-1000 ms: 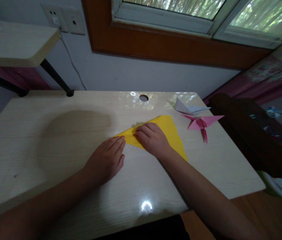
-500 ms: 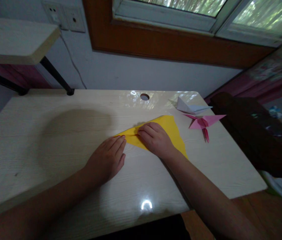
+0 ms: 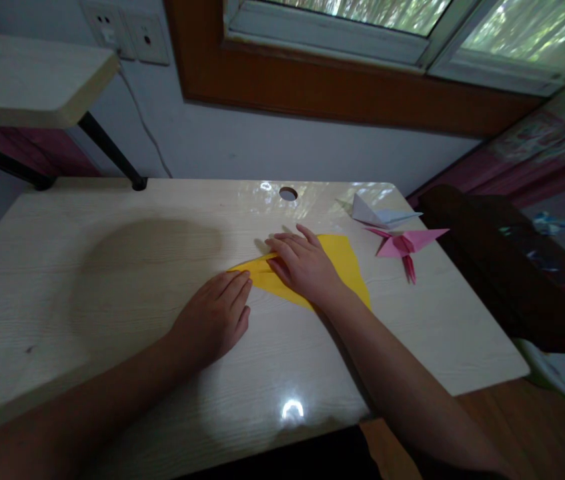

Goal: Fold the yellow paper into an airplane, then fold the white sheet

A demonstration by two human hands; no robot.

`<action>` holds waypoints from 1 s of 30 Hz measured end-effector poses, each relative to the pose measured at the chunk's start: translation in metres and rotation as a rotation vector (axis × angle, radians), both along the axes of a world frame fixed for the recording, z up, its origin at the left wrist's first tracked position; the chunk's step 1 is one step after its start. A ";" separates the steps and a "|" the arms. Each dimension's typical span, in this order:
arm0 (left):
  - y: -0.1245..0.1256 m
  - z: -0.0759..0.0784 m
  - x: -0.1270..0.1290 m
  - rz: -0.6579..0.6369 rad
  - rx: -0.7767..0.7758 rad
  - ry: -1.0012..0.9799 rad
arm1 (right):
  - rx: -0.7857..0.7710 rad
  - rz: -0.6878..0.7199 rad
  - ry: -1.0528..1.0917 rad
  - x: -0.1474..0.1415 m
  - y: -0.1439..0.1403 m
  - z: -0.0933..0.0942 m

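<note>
A yellow paper [image 3: 347, 270], folded into a triangle, lies flat in the middle of a pale wooden desk [image 3: 87, 280]. My right hand [image 3: 305, 263] rests flat on top of it, fingers spread and stretched toward the far fold edge. My left hand [image 3: 217, 317] lies palm down on the desk, its fingertips pressing the paper's left corner. Neither hand lifts the paper.
A pink folded paper figure [image 3: 405, 243] and a pale blue one [image 3: 379, 215] lie at the desk's far right. A round cable hole [image 3: 288, 194] sits near the back edge. A dark chair [image 3: 507, 267] stands right, a raised shelf [image 3: 27, 80] far left.
My right hand has slid away from me across the yellow paper and its fingers have straightened. My left hand has stayed on the left corner.
</note>
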State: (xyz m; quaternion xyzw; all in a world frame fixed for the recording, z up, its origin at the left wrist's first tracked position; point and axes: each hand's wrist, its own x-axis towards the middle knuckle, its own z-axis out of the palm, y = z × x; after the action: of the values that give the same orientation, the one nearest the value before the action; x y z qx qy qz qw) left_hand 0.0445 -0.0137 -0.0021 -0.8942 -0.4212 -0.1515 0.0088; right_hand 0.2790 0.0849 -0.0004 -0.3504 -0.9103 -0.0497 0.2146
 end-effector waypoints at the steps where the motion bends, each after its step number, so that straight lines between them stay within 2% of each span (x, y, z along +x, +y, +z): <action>1: 0.000 0.000 0.000 -0.003 0.002 0.000 | -0.005 0.000 -0.011 -0.002 0.000 0.001; 9: 0.000 -0.001 0.001 -0.017 0.022 -0.004 | 0.042 0.013 -0.106 -0.002 0.003 0.008; 15: -0.001 -0.004 0.001 -0.007 0.027 -0.003 | 0.039 0.080 -0.037 0.002 0.002 0.011; 20: -0.001 -0.004 0.001 -0.008 0.029 -0.004 | 0.039 0.148 -0.005 0.007 -0.010 0.014; 25: -0.002 -0.002 0.001 -0.017 0.023 -0.017 | 0.073 0.176 -0.050 0.013 -0.018 0.011; 30: -0.003 -0.003 0.000 -0.012 0.003 -0.018 | 0.084 0.168 -0.052 0.017 -0.015 0.004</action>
State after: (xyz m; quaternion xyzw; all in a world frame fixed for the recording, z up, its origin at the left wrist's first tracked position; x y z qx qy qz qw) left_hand 0.0441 -0.0170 -0.0048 -0.8954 -0.4154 -0.1604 0.0054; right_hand 0.2959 0.0701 0.0040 -0.2622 -0.9389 -0.0789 0.2087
